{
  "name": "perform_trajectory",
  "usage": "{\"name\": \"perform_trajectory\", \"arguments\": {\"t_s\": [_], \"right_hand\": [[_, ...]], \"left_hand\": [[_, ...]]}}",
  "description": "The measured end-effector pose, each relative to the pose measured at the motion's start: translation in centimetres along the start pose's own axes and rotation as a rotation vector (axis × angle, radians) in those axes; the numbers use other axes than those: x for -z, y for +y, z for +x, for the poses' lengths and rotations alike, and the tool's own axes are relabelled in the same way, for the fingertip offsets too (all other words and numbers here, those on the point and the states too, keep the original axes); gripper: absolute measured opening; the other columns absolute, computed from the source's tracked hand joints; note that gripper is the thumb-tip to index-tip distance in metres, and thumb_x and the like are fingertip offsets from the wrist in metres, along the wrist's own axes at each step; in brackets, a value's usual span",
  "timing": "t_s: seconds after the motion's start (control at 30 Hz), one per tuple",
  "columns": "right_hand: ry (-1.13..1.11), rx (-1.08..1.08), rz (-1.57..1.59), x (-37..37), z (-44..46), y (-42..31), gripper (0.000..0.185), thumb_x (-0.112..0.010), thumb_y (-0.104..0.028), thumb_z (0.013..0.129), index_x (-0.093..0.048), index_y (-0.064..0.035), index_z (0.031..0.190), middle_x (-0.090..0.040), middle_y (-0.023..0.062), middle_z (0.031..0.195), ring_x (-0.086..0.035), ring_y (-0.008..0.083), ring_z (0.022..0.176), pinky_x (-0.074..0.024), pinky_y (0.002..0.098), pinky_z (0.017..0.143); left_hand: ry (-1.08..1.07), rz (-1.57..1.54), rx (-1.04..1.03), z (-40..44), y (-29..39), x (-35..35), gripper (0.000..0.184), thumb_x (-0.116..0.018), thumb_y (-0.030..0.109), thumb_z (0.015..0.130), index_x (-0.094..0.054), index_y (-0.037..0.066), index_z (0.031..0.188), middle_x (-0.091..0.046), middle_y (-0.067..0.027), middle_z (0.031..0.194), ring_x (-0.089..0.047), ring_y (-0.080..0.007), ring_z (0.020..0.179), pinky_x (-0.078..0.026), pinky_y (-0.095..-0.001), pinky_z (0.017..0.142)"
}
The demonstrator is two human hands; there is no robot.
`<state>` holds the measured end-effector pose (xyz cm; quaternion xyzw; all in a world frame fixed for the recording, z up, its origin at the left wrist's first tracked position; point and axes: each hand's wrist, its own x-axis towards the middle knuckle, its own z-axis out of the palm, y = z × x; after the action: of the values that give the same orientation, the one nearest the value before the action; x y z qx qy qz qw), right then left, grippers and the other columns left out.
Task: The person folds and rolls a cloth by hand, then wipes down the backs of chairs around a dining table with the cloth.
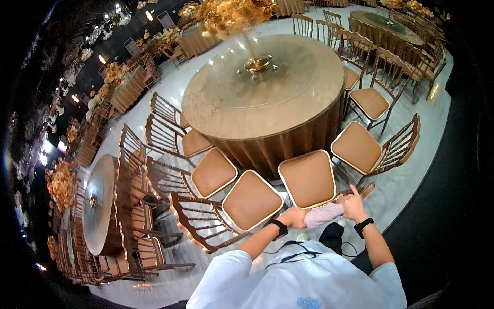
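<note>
A pale pink cloth [324,215] lies bunched between my two hands, over the top rail of the nearest chair's back. My left hand [294,217] is closed at the cloth's left end; what its fingers wrap underneath is hidden. My right hand [354,206] grips the cloth's right end against the rail, with the index finger stretched forward. The wooden chair back [368,190] shows just past my right hand. In front of it is the chair's tan padded seat [307,178] with a light edge, close to the round table.
A large round table [267,121] with a brown skirt bears a gold-based stand [256,64] and orange flowers [236,18]. Chairs stand on both sides, one at left [252,201] and one at right [357,148]. Another round table [100,206] is farther left.
</note>
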<state>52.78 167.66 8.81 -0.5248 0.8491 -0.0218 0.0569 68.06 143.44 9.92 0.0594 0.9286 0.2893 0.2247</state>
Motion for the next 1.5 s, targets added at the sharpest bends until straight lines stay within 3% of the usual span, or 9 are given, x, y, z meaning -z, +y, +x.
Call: {"name": "perform_trajectory", "arguments": {"t_s": [0.17,0.37,0.6,0.93,1.0,1.2,1.27,1.3,1.5], "right_hand": [[0.19,-0.105,0.068,-0.4,-1.2,-1.5,0.051,-0.074,-0.007,0.052,-0.068,-0.0114,0.102,-0.064,0.0108,0.118,-0.06,0.0252,0.105,-0.0226,0.0496,0.116],[0.518,-0.228,0.135,-2.3,-2.3,-3.4,0.064,-0.073,0.0,0.052,-0.059,-0.0029,0.115,-0.056,0.0143,0.126,-0.046,0.0331,0.125,-0.024,0.0508,0.114],[0.444,-0.272,0.138,-0.9,-2.4,-3.4,0.063,-0.072,0.001,0.054,-0.059,-0.0033,0.115,-0.057,0.014,0.126,-0.044,0.0331,0.129,-0.0227,0.051,0.115],[0.176,-0.069,0.117,2.4,-3.1,2.3,0.046,-0.065,-0.001,0.062,-0.065,-0.0057,0.108,-0.062,0.0133,0.122,-0.046,0.0298,0.13,-0.02,0.052,0.116],[0.277,-0.178,-0.144,2.3,-2.8,0.5,0.038,-0.064,-0.002,0.066,-0.065,-0.0046,0.103,-0.063,0.0179,0.112,-0.051,0.0351,0.121,-0.029,0.0501,0.11],[0.305,-0.17,-0.103,-1.8,-0.3,-3.4,0.026,-0.066,-0.003,0.061,-0.06,0.0001,0.086,-0.063,0.0166,0.083,-0.06,0.0339,0.086,-0.0434,0.042,0.087],[0.287,-0.153,-0.08,-1.8,-0.4,-3.3,0.024,-0.066,-0.003,0.06,-0.059,-0.0001,0.083,-0.062,0.017,0.08,-0.061,0.034,0.084,-0.0444,0.0421,0.086],[0.286,-0.124,-0.061,-1.4,-0.1,-3.0,0.022,-0.067,-0.003,0.059,-0.058,-0.0002,0.079,-0.062,0.0174,0.077,-0.062,0.0341,0.082,-0.0453,0.0422,0.085],[0.062,-0.072,-0.044,-1.5,1.5,-1.7,0.006,-0.067,-0.008,0.062,-0.068,-0.0059,0.067,-0.067,0.0173,0.07,-0.068,0.0317,0.072,-0.053,0.042,0.068]], "left_hand": [[0.108,0.054,0.046,0.2,-0.6,-1.3,0.046,-0.066,0.034,0.072,-0.06,0.004,0.107,-0.067,-0.0255,0.091,-0.066,-0.042,0.085,-0.053,-0.0498,0.076],[0.259,0.162,0.064,-1.0,0.4,-2.3,0.066,-0.074,0.024,0.068,-0.044,0.001,0.122,-0.067,-0.0234,0.082,-0.066,-0.0406,0.077,-0.054,-0.0503,0.065],[0.251,0.08,0.036,-1.9,2.5,-0.7,0.075,-0.076,0.025,0.07,-0.037,-0.002,0.129,-0.059,-0.0296,0.109,-0.062,-0.0439,0.093,-0.053,-0.0489,0.078],[0.336,-0.047,-0.023,1.4,2.0,-2.6,0.087,-0.074,0.031,0.073,-0.03,0.009,0.144,-0.057,-0.0269,0.119,-0.058,-0.0434,0.105,-0.048,-0.0477,0.091],[0.307,-0.03,0.039,1.4,3.3,-2.3,0.087,-0.075,0.032,0.071,-0.031,0.01,0.144,-0.057,-0.0263,0.12,-0.058,-0.0434,0.106,-0.048,-0.0476,0.092],[0.426,0.29,0.056,3.4,4.1,-3.2,0.063,-0.074,0.028,0.07,-0.053,0.005,0.125,-0.06,-0.0264,0.117,-0.061,-0.0415,0.103,-0.05,-0.0469,0.089],[0.016,0.018,0.275,4.5,4.2,-1.7,0.053,-0.071,0.023,0.066,-0.061,0.004,0.114,-0.064,-0.0253,0.107,-0.063,-0.0379,0.1,-0.051,-0.0458,0.089],[0.095,-0.005,0.189,4.5,3.7,-1.9,0.047,-0.069,0.021,0.065,-0.064,0.003,0.109,-0.067,-0.025,0.097,-0.065,-0.038,0.095,-0.052,-0.0447,0.086],[-0.083,-0.122,0.012,5.1,2.5,-0.1,0.065,-0.079,0.031,0.06,-0.062,-0.001,0.113,-0.067,-0.0244,0.105,-0.064,-0.0377,0.1,-0.05,-0.0425,0.089]]}}
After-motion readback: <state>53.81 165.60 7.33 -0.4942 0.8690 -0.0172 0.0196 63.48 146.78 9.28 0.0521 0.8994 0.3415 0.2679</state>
